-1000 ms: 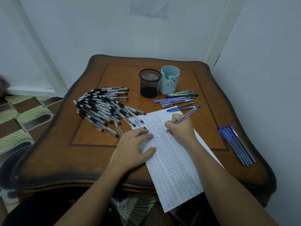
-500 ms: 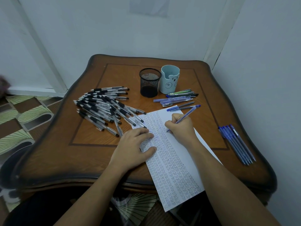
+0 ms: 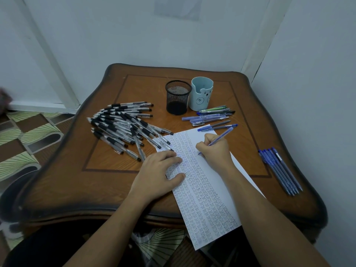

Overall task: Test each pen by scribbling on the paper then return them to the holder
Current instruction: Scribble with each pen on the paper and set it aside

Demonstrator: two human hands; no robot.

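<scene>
A white paper (image 3: 204, 191) covered in rows of small scribbles lies across the table's front and hangs over its edge. My right hand (image 3: 213, 151) grips a blue pen (image 3: 221, 137) with its tip on the paper. My left hand (image 3: 158, 174) lies flat, fingers spread, on the paper's left edge. A black mesh holder (image 3: 177, 97) and a light blue bear-face holder (image 3: 201, 96) stand at the back. Many black-grip pens (image 3: 125, 126) are piled at the left.
Several blue and mixed pens (image 3: 212, 116) lie just in front of the holders. Another row of blue pens (image 3: 279, 170) lies near the wooden table's (image 3: 96, 180) right edge. White walls close in behind and at the right. Patterned floor shows at the left.
My right hand has barely shifted while the pen tip stays on the paper. My left hand stays in place.
</scene>
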